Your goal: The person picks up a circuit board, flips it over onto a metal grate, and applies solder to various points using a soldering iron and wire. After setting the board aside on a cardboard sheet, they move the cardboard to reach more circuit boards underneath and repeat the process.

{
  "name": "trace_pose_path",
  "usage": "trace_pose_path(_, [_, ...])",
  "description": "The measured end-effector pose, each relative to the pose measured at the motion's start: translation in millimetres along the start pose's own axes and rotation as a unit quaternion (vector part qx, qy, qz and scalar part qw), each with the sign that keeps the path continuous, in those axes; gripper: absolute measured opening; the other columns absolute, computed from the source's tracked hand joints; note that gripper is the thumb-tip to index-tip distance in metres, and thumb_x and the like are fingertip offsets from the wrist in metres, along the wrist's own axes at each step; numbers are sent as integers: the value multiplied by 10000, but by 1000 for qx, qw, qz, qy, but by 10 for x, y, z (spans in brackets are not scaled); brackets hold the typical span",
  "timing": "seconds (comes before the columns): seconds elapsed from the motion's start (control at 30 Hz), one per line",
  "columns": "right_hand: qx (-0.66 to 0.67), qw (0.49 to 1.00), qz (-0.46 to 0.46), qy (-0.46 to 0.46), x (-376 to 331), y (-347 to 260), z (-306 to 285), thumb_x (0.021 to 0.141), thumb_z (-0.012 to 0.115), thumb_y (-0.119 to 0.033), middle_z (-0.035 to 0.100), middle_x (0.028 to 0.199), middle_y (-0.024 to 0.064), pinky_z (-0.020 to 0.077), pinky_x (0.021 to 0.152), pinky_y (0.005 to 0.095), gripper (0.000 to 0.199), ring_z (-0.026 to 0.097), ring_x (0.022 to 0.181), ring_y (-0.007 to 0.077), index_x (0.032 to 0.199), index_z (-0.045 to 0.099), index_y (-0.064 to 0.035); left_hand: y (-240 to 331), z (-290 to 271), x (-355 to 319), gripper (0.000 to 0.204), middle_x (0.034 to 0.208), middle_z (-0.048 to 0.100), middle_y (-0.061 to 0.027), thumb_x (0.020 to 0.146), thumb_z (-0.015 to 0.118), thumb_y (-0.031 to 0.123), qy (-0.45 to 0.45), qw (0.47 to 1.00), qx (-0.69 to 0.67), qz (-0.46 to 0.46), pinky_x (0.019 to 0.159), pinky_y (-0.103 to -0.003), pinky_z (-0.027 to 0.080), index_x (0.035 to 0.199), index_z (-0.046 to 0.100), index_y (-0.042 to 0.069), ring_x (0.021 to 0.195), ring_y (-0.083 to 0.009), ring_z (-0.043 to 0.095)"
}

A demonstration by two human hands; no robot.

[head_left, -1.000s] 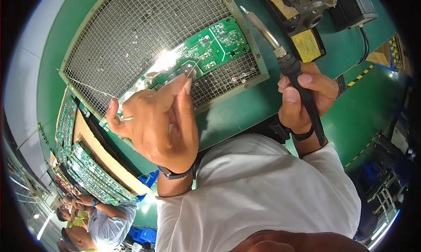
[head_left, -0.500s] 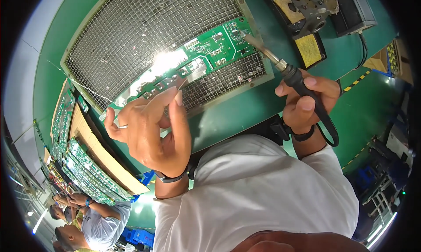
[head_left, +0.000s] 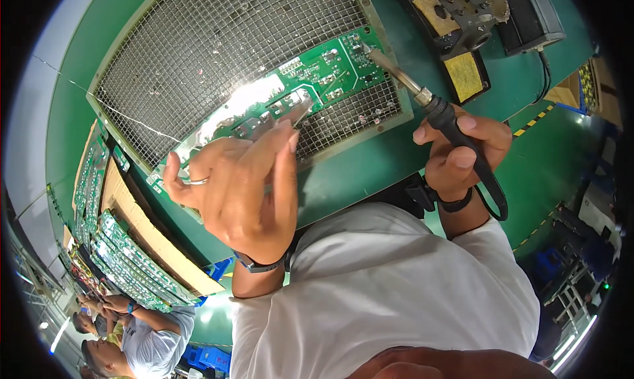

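Note:
A long green circuit board (head_left: 323, 72) lies aslant on a metal mesh grate (head_left: 218, 35). My left hand (head_left: 241, 187) hovers over the board's middle, with finger and thumb pinched on a thin solder wire (head_left: 119, 107) that trails off to the left across the grate. A ring sits on one finger and a band on the wrist. My right hand (head_left: 462, 158) grips the black handle of a soldering iron (head_left: 439, 111). The iron's metal tip rests on the board's right end.
An iron stand with a yellow sponge (head_left: 462, 75) and a black station (head_left: 531, 19) sit at the back right of the green bench. Rows of green boards stand in a cardboard box (head_left: 132, 234) on the left. Another person (head_left: 148, 343) works at the lower left.
The soldering iron's tip has come down from beyond the board's far corner onto its right end. My left hand has stayed over the board's middle, opening slightly.

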State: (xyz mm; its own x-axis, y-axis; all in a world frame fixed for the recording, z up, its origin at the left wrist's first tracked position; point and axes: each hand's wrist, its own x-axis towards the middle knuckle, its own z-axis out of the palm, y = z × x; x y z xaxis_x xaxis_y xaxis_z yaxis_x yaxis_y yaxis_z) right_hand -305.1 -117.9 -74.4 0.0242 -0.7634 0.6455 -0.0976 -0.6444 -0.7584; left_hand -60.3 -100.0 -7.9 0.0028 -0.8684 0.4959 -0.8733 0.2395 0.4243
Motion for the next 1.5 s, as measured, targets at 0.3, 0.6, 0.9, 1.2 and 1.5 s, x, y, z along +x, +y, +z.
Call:
trace_pose_path(0.3, [8, 1000, 5, 13, -17, -14, 0, 1019, 620, -429, 648, 732, 141, 563, 557, 321, 477, 662, 591, 205, 1195, 431, -28, 34, 0, 9, 140, 650, 614, 23, 809, 831, 72, 20, 999, 33, 6, 1134, -406, 287, 942, 803, 102, 670, -102, 579])
trace_pose_path(0.6, [-80, 997, 7, -3, 35, -85, 18, 1078, 451, -473, 643, 659, 138, 511, 524, 295, 457, 632, 539, 207, 1200, 402, -35, -39, -101, -77, 112, 679, 610, 56, 834, 815, 113, 36, 998, 35, -36, 1116, -390, 298, 931, 759, 109, 616, -73, 485])
trace_pose_path(0.9, [-68, 997, 15, -31, 78, -224, 47, 1070, 477, -479, 648, 680, 138, 532, 570, 320, 462, 633, 561, 197, 1186, 422, -36, -106, -164, -161, 177, 700, 636, 43, 799, 815, 73, 18, 998, 18, -52, 1137, -416, 259, 952, 753, 137, 768, -138, 607])
trace_pose_path(1.2, [-88, 996, -4, -15, 22, -121, 151, 1064, 478, -504, 651, 684, 147, 535, 553, 291, 496, 652, 579, 189, 1195, 416, -29, -98, -188, -82, 111, 713, 673, 12, 825, 810, 74, 29, 999, 46, -4, 1124, -393, 297, 930, 780, 94, 746, -127, 626])
trace_pose_path(1.5, [-81, 995, -44, -42, 33, -67, 139, 1065, 486, -479, 641, 753, 160, 545, 518, 296, 477, 664, 579, 198, 1211, 411, -31, -178, -177, -138, 243, 681, 580, 41, 701, 885, 86, 70, 996, 47, -11, 1145, -406, 245, 920, 807, 156, 773, -148, 606])
